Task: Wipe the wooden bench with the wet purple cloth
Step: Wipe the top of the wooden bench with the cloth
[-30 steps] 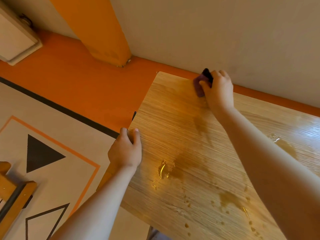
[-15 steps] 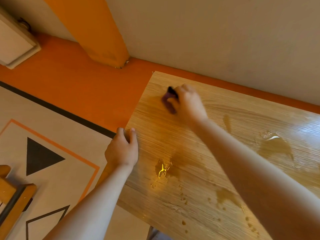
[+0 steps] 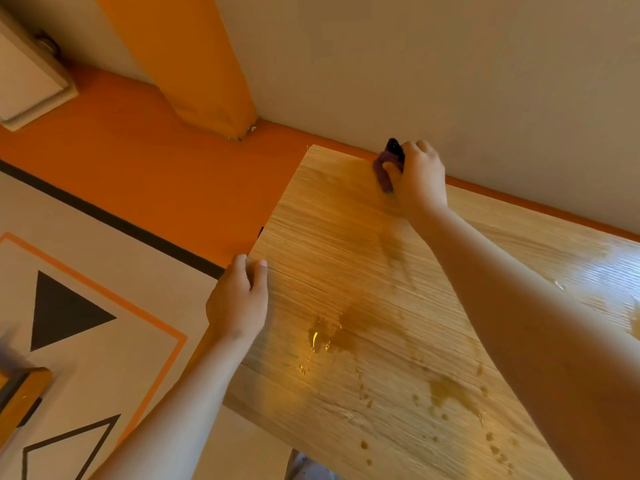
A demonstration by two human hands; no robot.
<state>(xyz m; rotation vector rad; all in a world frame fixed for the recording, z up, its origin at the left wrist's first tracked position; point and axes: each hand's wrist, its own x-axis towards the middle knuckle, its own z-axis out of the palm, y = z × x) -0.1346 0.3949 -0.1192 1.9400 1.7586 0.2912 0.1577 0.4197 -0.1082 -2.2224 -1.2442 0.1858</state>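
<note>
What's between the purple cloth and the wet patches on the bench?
Nothing visible. The right hand holds the purple cloth at the bench far edge by the wall; bare wood runs from it to the wet patches nearer the person. The left hand grips the bench's left edge, beside that path.

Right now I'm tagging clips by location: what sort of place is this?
Probably an indoor playroom or activity room, though that is a guess: a wooden bench stands against a plain wall, on an orange floor beside a pale mat printed with triangles.
</note>
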